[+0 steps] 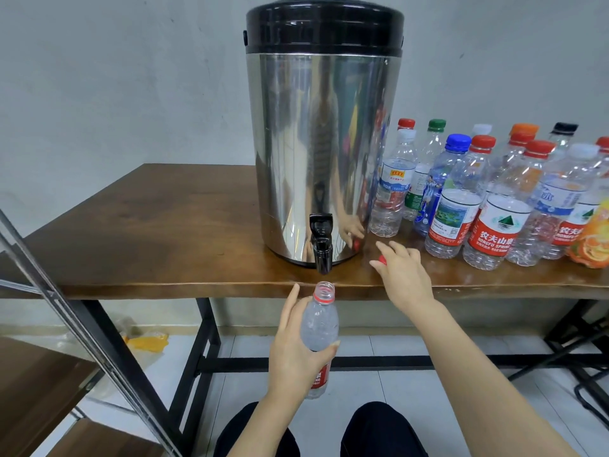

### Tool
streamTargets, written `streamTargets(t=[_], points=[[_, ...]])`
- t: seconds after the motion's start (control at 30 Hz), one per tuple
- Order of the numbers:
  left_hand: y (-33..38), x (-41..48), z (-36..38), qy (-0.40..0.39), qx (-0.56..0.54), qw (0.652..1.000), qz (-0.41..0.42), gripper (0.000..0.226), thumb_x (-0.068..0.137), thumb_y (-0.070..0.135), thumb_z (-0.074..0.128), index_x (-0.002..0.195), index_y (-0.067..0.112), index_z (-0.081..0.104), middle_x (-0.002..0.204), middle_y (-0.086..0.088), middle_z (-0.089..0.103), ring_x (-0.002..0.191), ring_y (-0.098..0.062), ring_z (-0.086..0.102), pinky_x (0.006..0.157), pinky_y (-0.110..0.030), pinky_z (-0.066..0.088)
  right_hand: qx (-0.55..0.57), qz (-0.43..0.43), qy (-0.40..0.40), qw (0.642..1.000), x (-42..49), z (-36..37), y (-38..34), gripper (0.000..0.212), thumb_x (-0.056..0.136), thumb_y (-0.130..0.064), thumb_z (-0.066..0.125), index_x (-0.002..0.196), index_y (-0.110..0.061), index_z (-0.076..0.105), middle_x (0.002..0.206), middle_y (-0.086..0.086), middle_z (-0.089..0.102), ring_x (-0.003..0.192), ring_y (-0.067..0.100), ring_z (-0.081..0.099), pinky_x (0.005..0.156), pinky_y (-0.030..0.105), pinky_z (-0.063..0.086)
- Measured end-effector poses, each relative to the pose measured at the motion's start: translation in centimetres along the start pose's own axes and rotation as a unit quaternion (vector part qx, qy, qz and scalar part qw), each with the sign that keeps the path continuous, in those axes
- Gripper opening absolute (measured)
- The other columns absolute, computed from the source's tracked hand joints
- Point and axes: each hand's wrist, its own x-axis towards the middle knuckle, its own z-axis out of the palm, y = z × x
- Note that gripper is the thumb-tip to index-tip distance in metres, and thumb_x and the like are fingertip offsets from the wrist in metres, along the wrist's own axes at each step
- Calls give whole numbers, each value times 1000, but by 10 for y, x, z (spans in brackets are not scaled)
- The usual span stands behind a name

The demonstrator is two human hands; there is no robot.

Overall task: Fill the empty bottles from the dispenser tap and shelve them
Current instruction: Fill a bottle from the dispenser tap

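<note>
One bottle (319, 324), left hand (293, 354), under tap (321, 242); right hand (403, 275) seemingly pinches cap (382, 259).

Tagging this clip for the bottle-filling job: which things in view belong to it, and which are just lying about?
Job: steel dispenser, its tap, uncapped bottle gripped by left hand, red cap pinched in right hand, capped bottles on the wooden table, metal shelf rack.
Lying about: yellow bag on the floor.
</note>
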Motion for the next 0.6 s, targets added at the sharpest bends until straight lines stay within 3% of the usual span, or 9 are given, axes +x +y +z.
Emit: streamTargets(t=[0.13, 0.23, 0.33, 0.43, 0.53, 0.6], points=[[-4, -10, -5, 30, 17, 999, -12, 77, 67, 31, 89, 118, 55, 38, 141, 27, 36, 113, 28, 36, 79, 2, 34, 10, -24, 9, 1000, -3, 2, 2, 39, 102, -25, 48, 140, -17, 51, 138, 5, 53, 123, 24, 43, 88, 36, 45], [-9, -17, -9, 50, 6, 998, -27, 77, 66, 32, 89, 117, 60, 38, 125, 31, 46, 112, 14, 47, 92, -18, 42, 61, -18, 12, 998, -12, -4, -1, 38, 99, -20, 55, 137, -14, 54, 133, 8, 56, 119, 24, 45, 89, 34, 44], [-7, -22, -23, 62, -26, 997, -38, 77, 66, 27, 90, 117, 61, 43, 116, 32, 57, 109, 8, 55, 94, -26, 49, 146, -62, 122, 980, -31, -24, -13, 38, 97, -23, 58, 133, -13, 57, 127, 4, 60, 116, 20, 46, 89, 31, 40], [1, -22, -37, 72, -25, 997, -26, 75, 65, 28, 91, 118, 56, 46, 116, 27, 60, 108, 1, 59, 92, -27, 52, 233, -178, 218, 931, -58, -59, -38, 37, 92, -32, 61, 127, -19, 63, 115, -11, 60, 108, 9, 44, 83, 21, 38], [12, -21, -50, 81, -24, 996, -10, 77, 64, 29, 92, 120, 54, 46, 118, 25, 61, 109, -4, 60, 93, -31, 54, 313, -292, 135, 894, -72, -85, -69, 36, 89, -26, 66, 125, -23, 65, 110, -24, 58, 107, 3, 47, 89, 14, 41], [17, -21, -58, 87, -27, 996, 7, 77, 64, 27, 91, 124, 51, 49, 118, 25, 62, 110, -3, 59, 94, -33, 54, 306, -343, 55, 886, -73, -88, -88, 33, 88, -19, 69, 121, -22, 68, 111, -24, 59, 110, 2, 50, 91, 14, 41]])
